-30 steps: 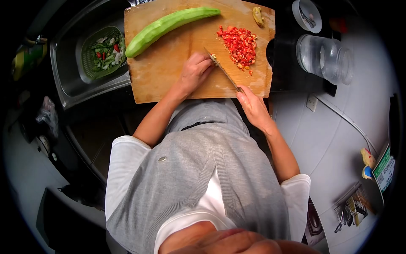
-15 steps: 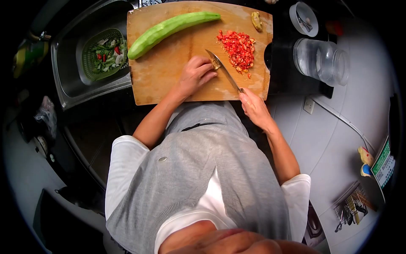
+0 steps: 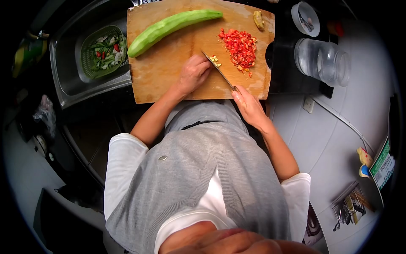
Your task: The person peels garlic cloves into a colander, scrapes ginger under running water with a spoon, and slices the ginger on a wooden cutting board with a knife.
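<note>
My right hand (image 3: 248, 106) is closed round the handle of a kitchen knife (image 3: 220, 73), whose blade slants up and left across the cutting board (image 3: 169, 80). Right beside the blade, my left hand (image 3: 195, 74) is closed with curled fingers; the piece of ginger it grips is mostly hidden under the fingertips. Small pale-yellow chopped bits (image 3: 215, 60) lie against the blade's right side. Further right spreads a heap of chopped red chili (image 3: 240, 48). A long peeled green gourd (image 3: 173, 30) lies along the board's upper left, and a knob of ginger (image 3: 258, 20) rests at the upper right corner.
Left of the board is a steel sink (image 3: 63, 76) holding a green basket (image 3: 86, 70) of greens and red chilies. To the right stand a white bowl (image 3: 299, 12) with a spoon and a clear jar (image 3: 317, 59). A wall socket (image 3: 308, 105) is below.
The knife and my right hand have shifted slightly left, against my left fingertips. The yellow bits now lie loose right of the blade. My left hand has drawn back slightly.
</note>
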### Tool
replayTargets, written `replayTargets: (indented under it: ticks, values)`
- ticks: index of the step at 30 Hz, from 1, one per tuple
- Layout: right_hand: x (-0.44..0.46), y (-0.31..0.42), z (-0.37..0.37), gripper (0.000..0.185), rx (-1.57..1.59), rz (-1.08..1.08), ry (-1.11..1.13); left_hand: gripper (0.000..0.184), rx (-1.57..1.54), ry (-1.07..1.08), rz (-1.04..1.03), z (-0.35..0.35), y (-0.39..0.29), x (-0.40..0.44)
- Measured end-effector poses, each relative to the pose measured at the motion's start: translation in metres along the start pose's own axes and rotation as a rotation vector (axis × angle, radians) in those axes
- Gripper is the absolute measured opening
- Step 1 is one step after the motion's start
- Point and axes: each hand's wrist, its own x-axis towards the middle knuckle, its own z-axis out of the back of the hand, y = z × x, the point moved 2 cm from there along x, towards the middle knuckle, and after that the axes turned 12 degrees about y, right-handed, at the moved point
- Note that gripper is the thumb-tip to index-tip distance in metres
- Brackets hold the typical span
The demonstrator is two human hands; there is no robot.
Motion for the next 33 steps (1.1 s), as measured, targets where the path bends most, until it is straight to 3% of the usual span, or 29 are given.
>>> replayTargets:
  ticks: [4,6,10,15,18,25,29,31,33]
  values:
    - [-0.005,0.002,0.002,0.027,0.08,-0.133,0.112,0.014,-0.004,0.051,0.051,-0.001,0.003,-0.002]
    - [-0.012,0.007,-0.002,0.029,0.07,-0.018,-0.012,0.01,0.001,-0.017,0.026,0.001,-0.003,-0.001]
    - [-0.004,0.006,-0.001,0.029,0.033,0.02,0.026,0.009,-0.01,-0.008,0.024,0.0,0.001,-0.002]
    - [-0.003,-0.012,0.0,0.029,0.155,-0.168,0.127,0.01,0.016,0.025,0.032,-0.001,0.002,-0.002]
    - [-0.014,0.005,-0.001,0.03,0.149,-0.032,0.006,0.01,0.01,-0.009,0.027,-0.004,0.003,-0.005]
    - [-0.003,0.002,-0.002,0.03,0.081,-0.121,0.117,0.011,0.0,-0.024,0.016,-0.003,0.003,-0.008]
    - [-0.004,-0.005,-0.008,0.03,0.067,-0.06,0.056,0.012,-0.006,0.0,-0.013,0.002,0.0,-0.006]
    - [-0.007,-0.016,-0.006,0.03,0.286,-0.139,0.086,0.011,-0.025,-0.018,-0.04,0.004,0.0,-0.006]
    - [-0.011,-0.007,-0.003,0.03,0.244,-0.086,0.064,0.013,-0.029,-0.005,-0.013,0.004,0.002,-0.011]
